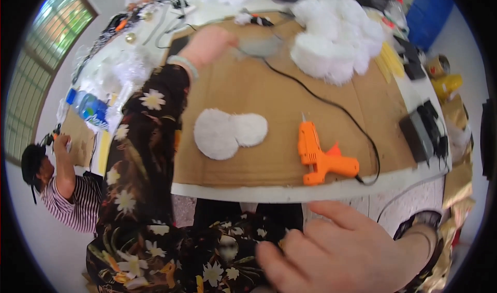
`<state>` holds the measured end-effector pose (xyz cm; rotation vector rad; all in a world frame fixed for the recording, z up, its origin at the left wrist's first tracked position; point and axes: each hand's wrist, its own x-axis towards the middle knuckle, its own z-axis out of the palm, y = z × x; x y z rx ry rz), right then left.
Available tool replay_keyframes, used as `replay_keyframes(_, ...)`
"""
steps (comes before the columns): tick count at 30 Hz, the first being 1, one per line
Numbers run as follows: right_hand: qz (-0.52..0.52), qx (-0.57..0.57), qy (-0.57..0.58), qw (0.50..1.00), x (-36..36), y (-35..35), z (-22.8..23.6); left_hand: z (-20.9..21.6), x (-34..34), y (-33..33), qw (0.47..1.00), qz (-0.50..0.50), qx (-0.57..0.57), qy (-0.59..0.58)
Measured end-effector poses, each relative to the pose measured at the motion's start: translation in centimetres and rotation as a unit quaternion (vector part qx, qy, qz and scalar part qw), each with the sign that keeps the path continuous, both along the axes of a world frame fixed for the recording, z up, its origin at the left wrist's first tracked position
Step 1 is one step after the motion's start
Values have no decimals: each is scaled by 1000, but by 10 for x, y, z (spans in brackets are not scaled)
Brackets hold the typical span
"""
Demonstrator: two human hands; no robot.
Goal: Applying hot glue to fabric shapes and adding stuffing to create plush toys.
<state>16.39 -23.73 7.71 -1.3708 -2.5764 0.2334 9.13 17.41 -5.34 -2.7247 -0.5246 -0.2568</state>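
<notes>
The orange glue gun lies on the cardboard, close to the near edge of the counter and right of its middle. The right hand is the nearer one: it is short of that edge, on the person's side, so the gun lies beyond it, toward the far side. The gun's body runs from near to far, nozzle pointing to the far edge and handle jutting right; its black cord leaves the handle's end and loops back across the cardboard. The right grip is loosely curled, with nothing seen in it.

The left hand reaches well toward the far edge, at the left part of the cardboard, its fingers beside a greyish see-through patch. It is blurred; whether that grip pinches anything I can't make out. From it, the white fuzzy piece lies back toward the near edge, left of the gun and apart from it, its long axis roughly along that edge, broader lobe left. A heap of white fluff covers the cardboard's far right corner area.
</notes>
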Motion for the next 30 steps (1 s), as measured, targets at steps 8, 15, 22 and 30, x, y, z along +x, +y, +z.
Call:
replay_keyframes(8, -10, 166, -122, 978, -18, 2, -2, 36, -28, -1, 947, -17, -81, -312)
replay_keyframes(15, -82, 111, 230, 963, -49, 21, -28, 46, -55, -22, 929, -47, -96, -353)
replay_keyframes(22, -91, -216, 119, 965, 25, 49, 16, 44, -45, -60, 920, -113, -29, -375)
replay_keyframes(30, -514, -20, 386, 766, 112, -64, -29, 12, -71, -108, 928, -172, -29, -329)
